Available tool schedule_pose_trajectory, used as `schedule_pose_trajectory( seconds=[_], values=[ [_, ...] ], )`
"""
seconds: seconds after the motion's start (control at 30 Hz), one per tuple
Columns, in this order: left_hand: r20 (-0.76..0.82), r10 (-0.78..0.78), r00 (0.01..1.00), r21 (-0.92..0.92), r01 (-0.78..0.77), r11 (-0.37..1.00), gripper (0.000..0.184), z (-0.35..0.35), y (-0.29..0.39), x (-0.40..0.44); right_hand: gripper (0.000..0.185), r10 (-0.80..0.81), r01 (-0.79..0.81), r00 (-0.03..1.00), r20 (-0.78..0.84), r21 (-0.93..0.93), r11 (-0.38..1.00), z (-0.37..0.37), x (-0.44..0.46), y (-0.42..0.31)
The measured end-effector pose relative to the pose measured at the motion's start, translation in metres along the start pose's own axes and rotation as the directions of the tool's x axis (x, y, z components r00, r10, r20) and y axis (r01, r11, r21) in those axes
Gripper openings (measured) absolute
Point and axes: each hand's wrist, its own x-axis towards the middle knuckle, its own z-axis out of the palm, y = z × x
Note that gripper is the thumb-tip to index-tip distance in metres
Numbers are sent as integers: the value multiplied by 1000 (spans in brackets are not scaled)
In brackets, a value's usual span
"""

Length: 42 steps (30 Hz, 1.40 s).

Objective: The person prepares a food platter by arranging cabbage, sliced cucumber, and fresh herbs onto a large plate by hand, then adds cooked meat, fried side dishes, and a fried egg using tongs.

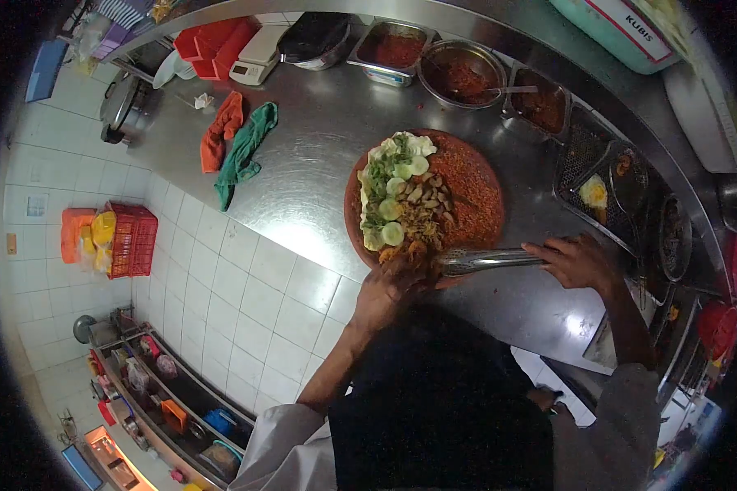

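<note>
A round reddish-brown clay platter [354, 214] on the steel counter holds red chilli paste [477, 192], cucumber slices [393, 234], leafy greens [375, 184], pale brown pieces [427, 196] and a shredded brown topping [420, 225]. My left hand [387, 288] is at the platter's near edge, its fingers bent down against orange-brown food pieces [416, 250]; what they pinch is hidden. In my right hand [577, 262] are metal tongs [491, 260], gripped near one end. Their other end reaches over the platter's near rim, close to my left hand.
Steel pans of red sauce [393, 49], [465, 74] line the counter's back. A fried egg [594, 192] lies on a mesh tray at right. Orange [222, 131] and green cloths [246, 154] lie at left. Red crates [131, 240] stand beyond the counter, on the tiled floor.
</note>
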Motion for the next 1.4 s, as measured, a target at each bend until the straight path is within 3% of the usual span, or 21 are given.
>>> schedule_pose_trajectory(
  seconds=[0.13, 0.23, 0.3, 0.4, 0.5, 0.57, 0.6, 0.67, 0.7, 0.77, 0.8, 0.83, 0.87, 1.0, 1.07, 1.1, 1.17, 1.23, 1.27, 1.33, 1.4],
  values=[
    [-5, 35, 999, -8, -35, 999, 38, 6, 1, 8, 57, 68, -70, 997, 40, 50, 996, -4, -9, -7],
    [50, -75, 996, -395, 89, 914, 38, 12, 3, 13, 55, 138, -141, 990, 27, 114, 983, -4, -15, -7],
    [2, 154, 988, 202, -151, 968, 39, 18, 6, 15, 54, 293, -298, 954, 59, 244, 923, -21, -20, -11],
    [27, 73, 997, -71, -71, 995, 38, 53, -15, 9, 52, 570, -548, 815, 101, 452, 704, -35, -68, 5],
    [72, 125, 990, 179, -136, 974, 36, 25, 12, 18, 48, 735, -552, 674, -68, 615, 563, 4, -135, 58],
    [183, -263, 947, -697, 313, 646, 34, 46, 2, 11, 30, 931, -642, 366, 2, 724, 251, 55, -197, 117],
    [158, -236, 959, -703, 277, 655, 34, 47, -4, 15, 30, 936, -635, 351, -33, 726, 263, 66, -198, 119],
    [28, 190, 981, 208, -191, 959, 33, 24, 6, 23, 20, 985, -2, 145, 99, 995, -99, 77, -207, 120],
    [30, 203, 979, 210, -205, 956, 33, 19, 10, 26, 20, 986, 6, 133, 97, 995, -98, 104, -214, 130],
    [23, -5, 1000, -20, 6, 1000, 27, 12, 15, 31, 37, 563, -556, 528, -636, 242, 795, 171, -238, 163],
    [19, 0, 1000, -19, 0, 1000, 27, 8, 17, 34, 37, 562, -558, 523, -641, 241, 794, 162, -224, 162],
    [-39, -149, 988, -422, 119, 899, 24, 1, 20, 35, 26, 930, -314, 226, -289, 883, 350, 141, -197, 154],
    [-30, -309, 951, -754, 181, 631, 20, -3, 21, 36, 22, 941, 154, 165, 297, 934, -322, 129, -179, 152],
    [-244, -19, 970, 1, 20, 1000, 16, -28, 11, 35, 30, 951, 227, 299, 80, 962, -152, 163, -179, 172],
    [-228, -68, 971, -8, 68, 998, 16, -31, -3, 30, 49, 683, -452, 534, -499, 514, 729, 162, -186, 171],
    [-240, -76, 968, 20, 83, 996, 16, -34, -7, 28, 49, 680, -446, 538, -499, 515, 732, 161, -185, 164],
    [-265, -71, 962, 64, 91, 994, 15, -43, -6, 25, 61, 834, 262, 387, -393, 914, 310, 155, -186, 140],
    [-277, -142, 950, 30, 156, 987, 15, -44, -9, 22, 49, 772, -705, 380, -510, 381, 599, 134, -202, 119],
    [-283, -204, 937, -2, 212, 977, 14, -45, -13, 18, 49, 764, -689, 403, -503, 383, 615, 118, -204, 101],
    [-338, -231, 912, -22, 238, 971, 14, -42, -25, 11, 44, 995, -302, -7, -103, 948, 96, 88, -195, 61],
    [-408, -202, 890, 66, 249, 966, 11, -44, -31, 7, 42, 969, 1, -34, 244, 970, -245, 99, -174, 33]
  ],
)
